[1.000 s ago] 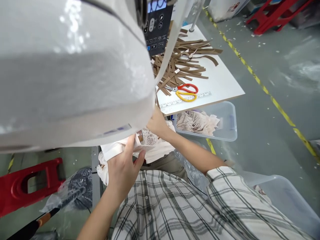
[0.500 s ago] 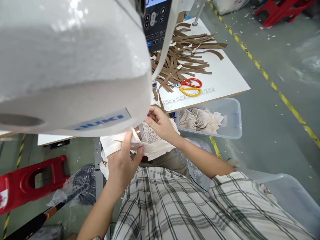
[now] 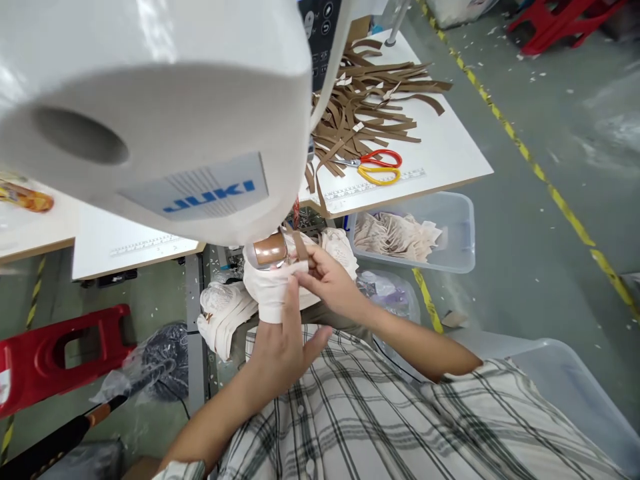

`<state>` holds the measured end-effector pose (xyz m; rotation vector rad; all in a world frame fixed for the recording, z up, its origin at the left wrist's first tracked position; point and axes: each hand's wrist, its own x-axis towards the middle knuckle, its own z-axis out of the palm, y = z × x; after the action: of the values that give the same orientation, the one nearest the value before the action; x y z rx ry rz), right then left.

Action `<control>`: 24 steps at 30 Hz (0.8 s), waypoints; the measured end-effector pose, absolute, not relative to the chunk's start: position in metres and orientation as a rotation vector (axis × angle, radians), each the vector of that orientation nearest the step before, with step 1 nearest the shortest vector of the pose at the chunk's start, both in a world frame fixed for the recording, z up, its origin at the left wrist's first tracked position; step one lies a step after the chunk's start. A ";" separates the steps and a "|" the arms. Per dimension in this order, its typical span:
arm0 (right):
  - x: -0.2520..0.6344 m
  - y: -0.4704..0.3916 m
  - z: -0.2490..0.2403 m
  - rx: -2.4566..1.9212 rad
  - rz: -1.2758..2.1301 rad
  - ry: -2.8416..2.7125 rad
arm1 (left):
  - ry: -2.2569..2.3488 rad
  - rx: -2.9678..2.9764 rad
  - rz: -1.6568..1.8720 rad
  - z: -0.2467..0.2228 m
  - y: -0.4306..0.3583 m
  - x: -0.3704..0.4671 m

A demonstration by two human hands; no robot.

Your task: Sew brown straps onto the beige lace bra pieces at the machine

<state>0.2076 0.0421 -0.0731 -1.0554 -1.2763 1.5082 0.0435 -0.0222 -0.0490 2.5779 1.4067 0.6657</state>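
A white sewing machine head (image 3: 215,133) hangs over the work. Below it, a piece of white fabric (image 3: 270,297) wraps the machine's arm, near a coppery metal plate (image 3: 271,249). My left hand (image 3: 280,353) lies against this fabric, index finger stretched along it and thumb spread away; some of its fingers are hidden by the cloth. Beside the plate, my right hand (image 3: 333,280) pinches the fabric's edge. A brown strip (image 3: 300,245) runs down to the right fingertips; whether they hold it too I cannot tell.
Brown strips (image 3: 370,100), red-and-yellow-handled scissors (image 3: 379,167) and a ruler (image 3: 400,181) lie on the white table (image 3: 450,153). A clear bin (image 3: 463,233) holds pale fabric pieces. More white fabric (image 3: 225,313) hangs at left. A red stool (image 3: 60,353) stands on the floor.
My left hand has moved right and down, its thumb now spread. The right hand has shifted slightly right and down. The camera view has shifted, showing more of the plate and brown strip.
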 end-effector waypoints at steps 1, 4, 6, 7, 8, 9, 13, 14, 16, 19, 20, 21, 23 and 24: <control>0.209 0.037 -0.072 -1.072 1.554 -1.207 | 1.355 2.527 0.626 -0.045 -0.027 0.041; 0.216 0.028 -0.065 -1.136 1.591 -1.124 | 1.333 2.296 0.608 -0.026 -0.033 0.026; 0.218 0.026 -0.056 -1.103 1.665 -1.284 | 1.331 2.287 0.760 -0.014 -0.030 0.016; 0.217 0.026 -0.052 -1.029 1.729 -1.439 | 1.308 2.354 0.831 -0.009 -0.028 0.013; 0.215 0.027 -0.048 -0.927 1.780 -1.622 | 1.268 2.442 0.843 -0.005 -0.025 0.011; 0.212 0.027 -0.045 -0.826 1.792 -1.816 | 1.230 2.520 0.784 -0.004 -0.021 0.011; 0.195 0.027 -0.050 -0.950 1.114 -2.453 | 1.482 2.311 0.309 -0.020 -0.005 0.009; 0.191 0.027 -0.055 -1.035 0.854 -2.517 | 1.566 2.124 0.270 -0.027 -0.002 0.007; 0.186 0.029 -0.070 -1.084 0.464 -2.525 | 1.528 1.641 0.324 -0.042 0.005 0.002; 0.186 0.034 -0.089 -1.006 0.235 -2.400 | 1.146 0.912 0.507 -0.061 0.012 -0.003; 0.187 0.036 -0.092 -0.977 0.230 -2.356 | 1.063 0.751 0.548 -0.065 0.012 -0.003; 0.189 0.036 -0.094 -0.963 0.252 -2.314 | 1.026 0.654 0.588 -0.068 0.011 -0.002; 0.191 0.034 -0.094 -0.991 0.329 -2.197 | 1.054 0.644 0.682 -0.070 0.009 0.001; 0.192 0.032 -0.093 -1.023 0.359 -2.117 | 1.097 0.711 0.729 -0.070 0.007 0.002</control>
<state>0.1916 0.0324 -0.0926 -1.0232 -2.1175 0.3591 0.0023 0.0068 -0.0700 0.7110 1.0967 0.7294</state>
